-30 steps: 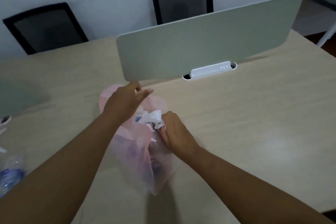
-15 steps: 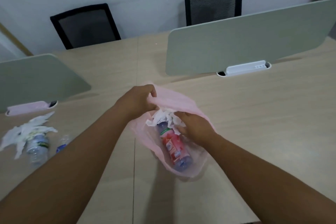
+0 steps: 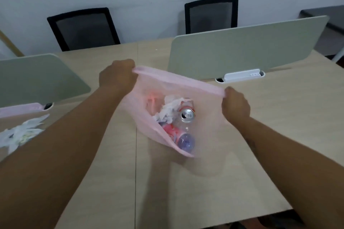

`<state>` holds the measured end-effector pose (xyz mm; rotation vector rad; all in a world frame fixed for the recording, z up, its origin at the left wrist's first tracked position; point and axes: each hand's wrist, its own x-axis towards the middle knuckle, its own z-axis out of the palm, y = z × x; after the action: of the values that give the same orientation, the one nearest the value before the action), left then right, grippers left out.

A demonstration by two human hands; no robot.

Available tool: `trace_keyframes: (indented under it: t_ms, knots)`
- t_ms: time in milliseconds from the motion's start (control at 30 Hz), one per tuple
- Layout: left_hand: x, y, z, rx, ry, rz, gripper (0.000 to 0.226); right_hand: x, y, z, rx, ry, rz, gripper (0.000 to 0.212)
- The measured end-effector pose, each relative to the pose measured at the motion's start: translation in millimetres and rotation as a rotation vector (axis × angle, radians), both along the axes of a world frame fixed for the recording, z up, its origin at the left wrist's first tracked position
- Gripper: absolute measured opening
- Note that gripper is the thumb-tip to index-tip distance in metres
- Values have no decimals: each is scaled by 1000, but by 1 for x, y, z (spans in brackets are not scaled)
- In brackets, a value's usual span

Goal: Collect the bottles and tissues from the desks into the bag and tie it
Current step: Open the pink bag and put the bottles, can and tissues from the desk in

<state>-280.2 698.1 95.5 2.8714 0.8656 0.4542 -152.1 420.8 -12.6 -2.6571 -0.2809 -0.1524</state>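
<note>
Now both hands grip the rim of a thin pink bag (image 3: 204,135) and pull its mouth wide: the left hand (image 3: 116,76) is closed in a fist on the far-left end of the rim, the right hand (image 3: 235,107) is closed on the near-right end, and the rim stretches taut between them. Below and between the hands, inside the bag, lie a crumpled white tissue (image 3: 168,110), a can (image 3: 187,115) with its opened top facing up, just beside the tissue, and a bottle (image 3: 178,135) with a red label, nearer the person. The bag hangs over a light wooden desk (image 3: 279,135). Left of the left forearm, more tissues (image 3: 20,132) lie on the desk. Beyond the hands stand 2 grey dividers (image 3: 242,46) and 2 black chairs (image 3: 83,28).
</note>
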Motion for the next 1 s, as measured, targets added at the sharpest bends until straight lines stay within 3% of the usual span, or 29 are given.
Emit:
trace_keyframes:
  t_ms: [100,200,300,367,467,600,700,900,1000]
  knots:
    - [5,4,-2,-7,-38,-7,16,31,-5,57,132,-106,-39,23]
    - [16,-6,-6,-89,-88,-51,17,45,-23,75,20,-87,50,20]
    - [27,-26,-8,-216,-93,-161,17,54,-50,75,45,-129,-43,20]
    - [32,-50,-8,-345,-75,-235,24,57,-71,69,123,-34,-24,18]
    - [37,-100,-14,-439,-23,-344,31,49,-110,58,304,212,44,34]
    - [36,-170,-46,-503,-16,-457,41,8,-165,30,46,271,129,52]
    - [29,-221,-78,-447,93,-443,47,-38,-210,10,-141,264,188,62]
    - [4,-304,-129,-296,172,-415,43,-120,-292,-1,-456,280,227,59]
    - [-9,-334,-148,-187,198,-402,39,-146,-322,-13,-526,375,252,53]
